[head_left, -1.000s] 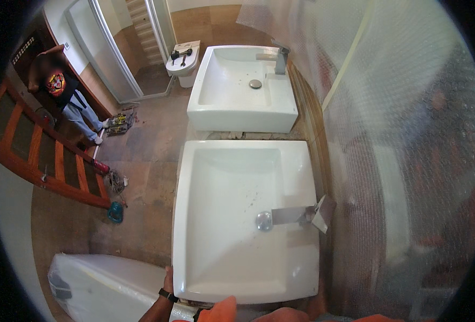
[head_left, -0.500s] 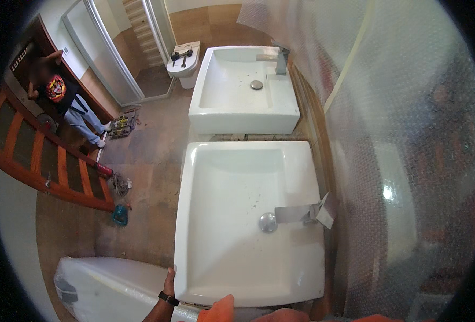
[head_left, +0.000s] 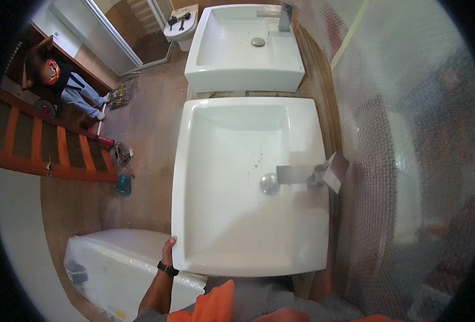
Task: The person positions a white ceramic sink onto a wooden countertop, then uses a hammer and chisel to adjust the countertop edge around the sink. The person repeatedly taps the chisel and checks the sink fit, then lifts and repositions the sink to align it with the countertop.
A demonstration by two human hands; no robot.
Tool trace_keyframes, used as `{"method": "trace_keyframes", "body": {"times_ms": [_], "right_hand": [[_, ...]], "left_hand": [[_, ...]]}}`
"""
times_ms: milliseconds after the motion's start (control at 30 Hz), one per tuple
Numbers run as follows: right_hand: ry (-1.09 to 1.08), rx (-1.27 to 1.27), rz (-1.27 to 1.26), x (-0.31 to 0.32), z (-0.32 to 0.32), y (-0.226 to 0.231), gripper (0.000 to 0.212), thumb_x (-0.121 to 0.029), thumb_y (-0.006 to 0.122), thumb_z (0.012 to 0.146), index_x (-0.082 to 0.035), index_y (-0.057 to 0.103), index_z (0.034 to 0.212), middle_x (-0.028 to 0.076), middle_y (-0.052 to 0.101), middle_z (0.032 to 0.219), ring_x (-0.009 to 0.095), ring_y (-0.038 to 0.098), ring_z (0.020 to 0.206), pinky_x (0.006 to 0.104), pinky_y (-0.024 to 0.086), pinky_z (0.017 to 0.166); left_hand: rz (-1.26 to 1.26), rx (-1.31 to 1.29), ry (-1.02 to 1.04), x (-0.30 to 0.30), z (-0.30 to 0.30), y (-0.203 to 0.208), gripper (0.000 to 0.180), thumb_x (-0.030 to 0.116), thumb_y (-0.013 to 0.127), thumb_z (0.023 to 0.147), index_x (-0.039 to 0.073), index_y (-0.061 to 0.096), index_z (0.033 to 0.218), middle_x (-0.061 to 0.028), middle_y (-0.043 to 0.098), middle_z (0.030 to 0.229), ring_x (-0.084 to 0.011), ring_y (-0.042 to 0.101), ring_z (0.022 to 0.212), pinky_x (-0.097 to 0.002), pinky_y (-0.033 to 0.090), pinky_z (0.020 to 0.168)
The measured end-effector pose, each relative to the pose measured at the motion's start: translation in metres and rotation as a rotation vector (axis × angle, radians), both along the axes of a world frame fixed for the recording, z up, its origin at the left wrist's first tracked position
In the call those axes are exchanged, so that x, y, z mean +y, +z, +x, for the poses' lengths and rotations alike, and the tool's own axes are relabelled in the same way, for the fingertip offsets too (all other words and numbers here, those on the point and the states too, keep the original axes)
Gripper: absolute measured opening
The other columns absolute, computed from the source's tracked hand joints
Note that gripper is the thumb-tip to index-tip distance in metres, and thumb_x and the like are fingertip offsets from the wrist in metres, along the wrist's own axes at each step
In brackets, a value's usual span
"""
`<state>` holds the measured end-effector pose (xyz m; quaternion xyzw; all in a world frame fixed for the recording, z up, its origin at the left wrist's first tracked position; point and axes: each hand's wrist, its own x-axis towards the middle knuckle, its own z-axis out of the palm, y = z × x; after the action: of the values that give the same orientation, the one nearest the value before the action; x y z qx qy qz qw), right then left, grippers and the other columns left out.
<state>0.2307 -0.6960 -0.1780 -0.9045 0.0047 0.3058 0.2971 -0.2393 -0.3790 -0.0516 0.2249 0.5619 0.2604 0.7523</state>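
A white square washbasin stands right in front of me, with a metal drain cap and a flat-spouted tap on its right side. Around the near left edge of this basin is my left hand, its thumb against the rim and the other fingers hidden behind or under it. A dark band circles that wrist. Dark specks dot the bowl of the basin. My right hand does not show. Orange and grey clothing fills the lower edge.
A second white washbasin stands beyond. Bubble wrap hangs on the right. A plastic-wrapped white tub lies at the lower left. Tools rest on a toilet lid. Someone stands near a slatted wooden door.
The view has tipped, so basins, door and tub sit higher in the picture. My left hand stays at the basin's near left edge; more of its forearm shows.
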Motion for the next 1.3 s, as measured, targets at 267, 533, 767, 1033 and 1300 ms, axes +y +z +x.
{"method": "trace_keyframes", "body": {"times_ms": [267, 533, 767, 1033, 1300], "right_hand": [[0.014, 0.007, -0.002, -0.017, -0.001, 0.008, 0.062, -0.049, 0.055, 0.099, 0.003, 0.055, 0.134, 0.016, 0.057, 0.134, 0.029, 0.052, 0.124, 0.0412, 0.038, 0.107], [0.04, 0.011, -0.02, -0.028, -0.005, 0.012, 0.062, -0.048, 0.056, 0.099, 0.003, 0.055, 0.134, 0.016, 0.058, 0.133, 0.028, 0.053, 0.124, 0.0413, 0.039, 0.107], [0.042, 0.025, -0.024, -0.038, -0.007, 0.006, 0.061, -0.048, 0.056, 0.099, 0.002, 0.056, 0.134, 0.016, 0.058, 0.132, 0.028, 0.053, 0.123, 0.0414, 0.039, 0.106], [-0.005, 0.039, -0.018, -0.04, -0.02, 0.011, 0.061, -0.048, 0.057, 0.099, 0.002, 0.056, 0.133, 0.016, 0.058, 0.132, 0.028, 0.053, 0.123, 0.0416, 0.04, 0.106], [-0.003, 0.034, 0.004, -0.027, -0.021, 0.014, 0.06, -0.047, 0.057, 0.099, 0.002, 0.056, 0.133, 0.016, 0.059, 0.131, 0.028, 0.054, 0.122, 0.0417, 0.04, 0.105]], "left_hand": [[-0.009, -0.03, -0.027, 0.015, 0.025, 0.038, 0.068, 0.052, 0.067, 0.082, 0.0, 0.06, 0.125, -0.0134, 0.068, 0.109, -0.0267, 0.067, 0.098, -0.0397, 0.055, 0.084], [0.021, -0.001, -0.018, 0.01, 0.019, 0.041, 0.064, 0.049, 0.066, 0.082, -0.002, 0.062, 0.119, -0.0148, 0.069, 0.108, -0.0278, 0.069, 0.095, -0.0411, 0.058, 0.081], [0.044, 0.053, -0.052, 0.015, 0.034, 0.06, 0.067, 0.05, 0.067, 0.081, -0.002, 0.06, 0.122, -0.0156, 0.068, 0.109, -0.028, 0.066, 0.098, -0.04, 0.055, 0.085], [0.071, 0.024, -0.053, 0.014, 0.017, 0.037, 0.066, 0.05, 0.07, 0.08, 0.0, 0.06, 0.122, -0.0129, 0.068, 0.11, -0.0271, 0.066, 0.098, -0.0396, 0.055, 0.084], [0.064, -0.058, -0.079, 0.009, 0.006, 0.021, 0.068, 0.049, 0.071, 0.079, 0.0, 0.059, 0.125, -0.012, 0.067, 0.113, -0.0258, 0.066, 0.102, -0.0395, 0.055, 0.087]]}}
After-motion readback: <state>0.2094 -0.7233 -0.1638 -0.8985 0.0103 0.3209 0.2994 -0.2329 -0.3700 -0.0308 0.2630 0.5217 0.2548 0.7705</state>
